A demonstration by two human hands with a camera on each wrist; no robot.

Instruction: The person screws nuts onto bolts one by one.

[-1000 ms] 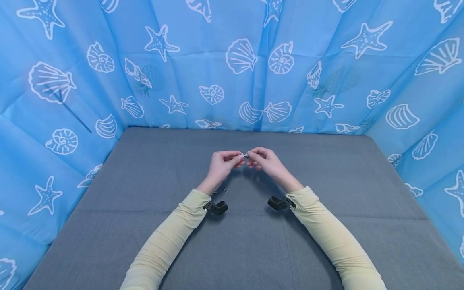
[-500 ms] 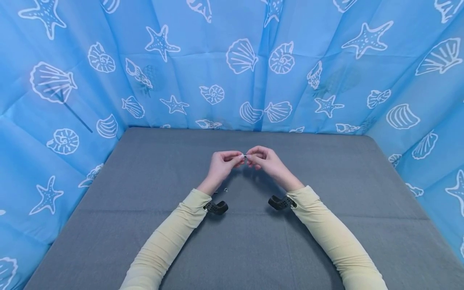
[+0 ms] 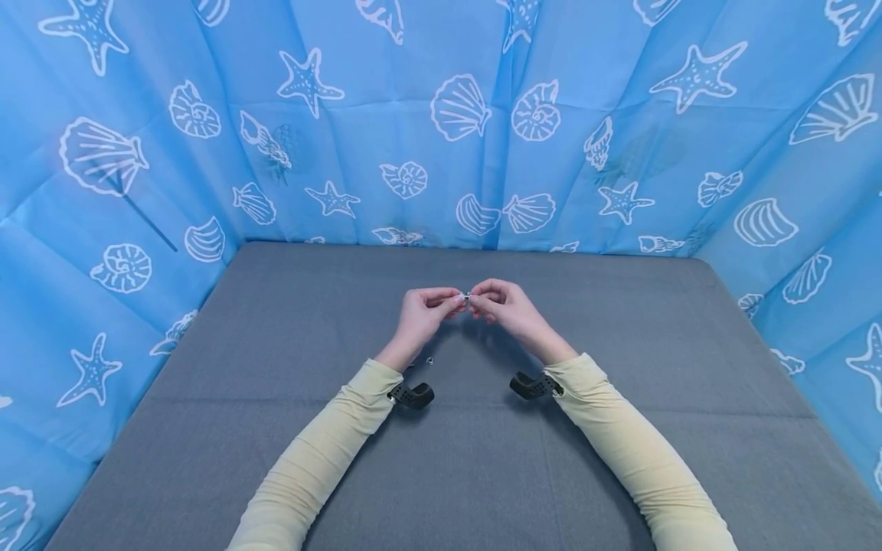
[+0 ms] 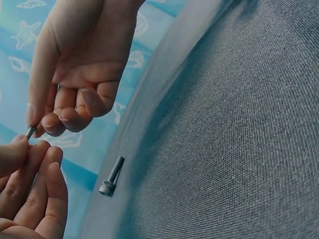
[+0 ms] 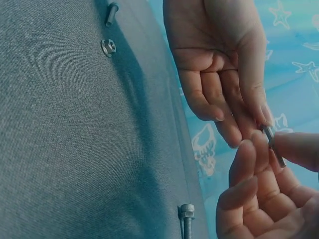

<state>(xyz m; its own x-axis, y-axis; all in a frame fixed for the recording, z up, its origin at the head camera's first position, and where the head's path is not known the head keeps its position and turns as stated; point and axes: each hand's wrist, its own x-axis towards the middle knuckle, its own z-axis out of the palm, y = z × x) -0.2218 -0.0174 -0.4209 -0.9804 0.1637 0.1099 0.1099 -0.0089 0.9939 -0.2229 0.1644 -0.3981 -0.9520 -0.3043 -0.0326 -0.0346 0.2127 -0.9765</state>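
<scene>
Both hands meet above the far middle of the table in the head view, with a small metal bolt [image 3: 466, 297] between their fingertips. My left hand [image 3: 422, 312] pinches it from the left. From the right, thumb and forefinger of my right hand [image 3: 508, 308] pinch it too. The bolt [image 5: 277, 152] lies slantwise across the right fingers in the right wrist view, with a wider part towards the left fingertips. Whether that is a head or a nut I cannot tell. Fingers hide part of the bolt [image 4: 31, 132] in the left wrist view.
On the grey cloth-covered table [image 3: 276, 459] lie a loose flanged nut [image 5: 108, 48] and a bolt [image 5: 112, 15], near the left wrist. Another bolt with a nut on it [image 4: 111, 178] lies below the hands. A blue shell-patterned curtain [image 3: 386, 130] surrounds the far edge and sides.
The right thumb and forefinger have shifted slightly at the bolt. The left hand looks unmoved, and both hands stay in the same spot.
</scene>
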